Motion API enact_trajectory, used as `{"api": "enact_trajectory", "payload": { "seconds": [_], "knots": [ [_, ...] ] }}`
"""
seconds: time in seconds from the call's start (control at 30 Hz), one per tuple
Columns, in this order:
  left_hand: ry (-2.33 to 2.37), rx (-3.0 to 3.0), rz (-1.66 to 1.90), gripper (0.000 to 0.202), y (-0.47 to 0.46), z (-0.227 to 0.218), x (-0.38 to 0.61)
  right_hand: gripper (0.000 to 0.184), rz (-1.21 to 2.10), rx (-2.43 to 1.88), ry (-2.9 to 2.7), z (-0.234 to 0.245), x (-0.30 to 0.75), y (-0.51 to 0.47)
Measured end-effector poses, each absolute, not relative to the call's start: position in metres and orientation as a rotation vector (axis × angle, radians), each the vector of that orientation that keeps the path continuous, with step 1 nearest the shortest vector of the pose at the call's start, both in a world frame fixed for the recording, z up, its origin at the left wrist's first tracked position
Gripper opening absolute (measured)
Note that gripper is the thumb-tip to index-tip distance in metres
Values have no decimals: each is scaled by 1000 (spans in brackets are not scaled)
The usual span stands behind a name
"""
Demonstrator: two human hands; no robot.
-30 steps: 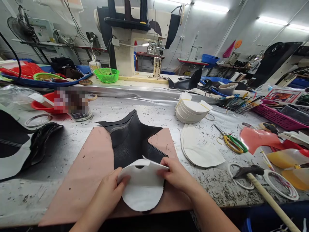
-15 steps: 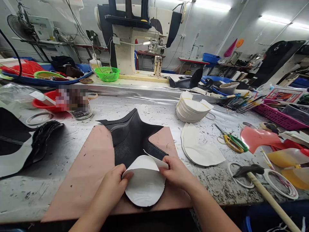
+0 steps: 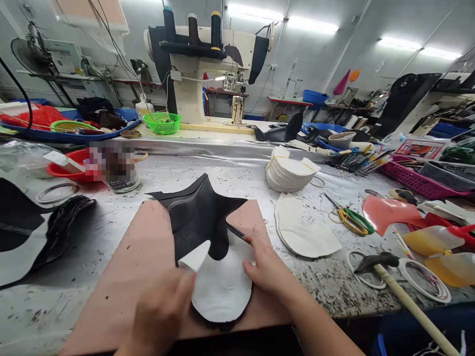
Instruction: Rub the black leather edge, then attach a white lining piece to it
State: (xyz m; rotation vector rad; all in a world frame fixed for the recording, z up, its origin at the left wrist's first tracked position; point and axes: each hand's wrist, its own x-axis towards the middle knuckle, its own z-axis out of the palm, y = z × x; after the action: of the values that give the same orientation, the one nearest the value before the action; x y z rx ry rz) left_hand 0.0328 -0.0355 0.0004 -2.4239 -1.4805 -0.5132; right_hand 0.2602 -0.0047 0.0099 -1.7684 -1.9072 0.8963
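A black leather upper (image 3: pixel 198 217) lies on a pink sheet (image 3: pixel 126 267) in front of me. Over its near end is a white lining piece (image 3: pixel 222 291) with rounded lobes. Its left lobe is curled upward, while the main part lies against the black leather. My left hand (image 3: pixel 161 309) is beside that raised lobe; motion blur hides how its fingers are set. At the lining's right edge, my right hand (image 3: pixel 267 264) grips it between thumb and fingers.
To the right lie white cut pieces (image 3: pixel 304 230), a strapped white stack (image 3: pixel 291 170), scissors (image 3: pixel 351 220) and a hammer (image 3: pixel 404 291). On the left are black uppers (image 3: pixel 22 232) and a red bowl (image 3: pixel 69 165). A sewing machine (image 3: pixel 189 89) stands behind.
The white piece's raised middle has come down, and its left lobe now curls up alone. My left hand moved down and left. My right hand stays at the right edge. The view tilted slightly.
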Motion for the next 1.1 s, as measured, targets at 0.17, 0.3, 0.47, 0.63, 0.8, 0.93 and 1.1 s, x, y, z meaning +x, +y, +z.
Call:
{"api": "enact_trajectory", "payload": {
  "seconds": [0.17,0.3,0.47,0.63,0.8,0.93,1.1],
  "knots": [
    [-758,-2838,-505,35,-37,-9,63,43,827,-1869,-1969,14,262,12],
    [-841,-2977,-314,67,-27,-20,66,40,712,-1843,-1953,1,263,17],
    [-811,-2875,-400,77,-26,-26,62,32,219,-1672,-2082,-23,255,5],
    [-974,-2574,-536,80,-33,-32,61,47,375,-1508,-2347,-28,243,-7],
    [-1091,-2483,-591,79,-27,-50,60,81,461,-1489,-2481,-25,244,-4],
    [-1426,-2572,-409,57,-5,-46,55,92,521,-1432,-2551,-22,244,-8],
    [-1681,-2569,-219,52,27,-22,43,69,775,-1134,-2663,-14,240,-41]
  ]
}}
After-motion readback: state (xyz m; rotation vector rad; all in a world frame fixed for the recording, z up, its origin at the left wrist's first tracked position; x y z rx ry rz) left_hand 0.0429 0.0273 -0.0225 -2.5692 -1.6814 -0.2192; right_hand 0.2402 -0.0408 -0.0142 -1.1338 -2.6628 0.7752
